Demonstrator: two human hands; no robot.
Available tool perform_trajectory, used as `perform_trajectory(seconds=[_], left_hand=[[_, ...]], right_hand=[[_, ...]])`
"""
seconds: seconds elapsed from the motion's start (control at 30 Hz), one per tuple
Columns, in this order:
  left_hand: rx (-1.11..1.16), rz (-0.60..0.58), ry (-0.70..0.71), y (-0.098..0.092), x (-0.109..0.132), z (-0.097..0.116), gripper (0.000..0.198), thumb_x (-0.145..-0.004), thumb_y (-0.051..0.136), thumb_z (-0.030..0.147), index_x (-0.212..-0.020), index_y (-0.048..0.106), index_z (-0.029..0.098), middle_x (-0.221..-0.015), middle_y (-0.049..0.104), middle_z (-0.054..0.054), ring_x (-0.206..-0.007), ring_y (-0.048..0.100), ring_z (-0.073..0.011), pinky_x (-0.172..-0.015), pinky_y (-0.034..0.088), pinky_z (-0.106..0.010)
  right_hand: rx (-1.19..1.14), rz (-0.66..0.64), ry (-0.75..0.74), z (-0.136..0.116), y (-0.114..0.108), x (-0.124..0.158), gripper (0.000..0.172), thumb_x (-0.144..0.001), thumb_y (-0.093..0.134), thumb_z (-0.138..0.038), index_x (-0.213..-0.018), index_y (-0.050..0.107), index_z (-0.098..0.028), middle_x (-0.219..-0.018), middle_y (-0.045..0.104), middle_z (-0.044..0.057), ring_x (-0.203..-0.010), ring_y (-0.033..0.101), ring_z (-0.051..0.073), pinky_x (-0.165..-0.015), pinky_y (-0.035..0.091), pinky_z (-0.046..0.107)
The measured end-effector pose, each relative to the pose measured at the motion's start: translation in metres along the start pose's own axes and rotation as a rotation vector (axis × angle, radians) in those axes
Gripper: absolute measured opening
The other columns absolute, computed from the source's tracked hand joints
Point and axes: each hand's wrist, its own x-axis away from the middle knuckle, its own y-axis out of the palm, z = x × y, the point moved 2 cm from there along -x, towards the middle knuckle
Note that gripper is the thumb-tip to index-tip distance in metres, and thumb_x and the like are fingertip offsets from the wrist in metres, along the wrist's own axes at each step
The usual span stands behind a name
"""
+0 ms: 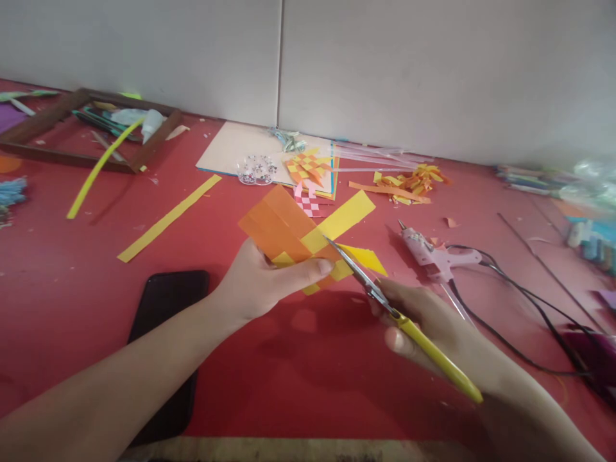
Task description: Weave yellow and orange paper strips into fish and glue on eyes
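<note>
My left hand (269,282) is closed on a piece of woven paper (282,221) in orange and yellow strips, its thumb lying across the front. A wide yellow strip end (349,218) sticks out of the weave to the upper right, and another yellow end (366,258) sits below it. My right hand (423,314) grips scissors (433,356) with yellow handles. Their metal blades point up and left, the tip at the paper beside the yellow strip. Whether the blades are parted is hard to make out.
A black phone (166,301) lies beside my left forearm. A pink glue gun (433,253) with a black cord rests at right. Behind are a loose yellow strip (168,218), a cream board (221,147), paper scraps (414,185) and a wooden frame (62,157).
</note>
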Motion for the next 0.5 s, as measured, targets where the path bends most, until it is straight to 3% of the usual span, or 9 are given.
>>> perform_trajectory(seconds=[0.27, 0.5], left_hand=[[0.07, -0.029, -0.075, 0.0028, -0.0017, -0.0017, 0.016, -0.075, 0.085, 0.027, -0.088, 0.076, 0.022, -0.09, 0.079, 0.0, -0.084, 0.075, -0.0182, -0.072, 0.062, -0.025], [0.091, -0.03, -0.137, 0.0038, -0.0006, -0.0027, 0.021, -0.073, 0.086, 0.03, -0.09, 0.077, 0.021, -0.093, 0.08, -0.002, -0.088, 0.076, -0.0218, -0.074, 0.063, -0.029]], right_hand=[[-0.012, -0.001, -0.019, -0.0064, -0.0008, -0.0002, 0.067, -0.081, 0.039, -0.087, -0.078, 0.047, -0.02, -0.069, 0.043, -0.002, -0.059, 0.034, 0.012, -0.05, 0.028, 0.026], [-0.094, 0.009, -0.038, -0.0077, -0.0063, 0.0047, 0.065, -0.08, 0.045, -0.084, -0.087, 0.06, -0.021, -0.071, 0.054, 0.002, -0.064, 0.05, 0.016, -0.051, 0.043, 0.026]])
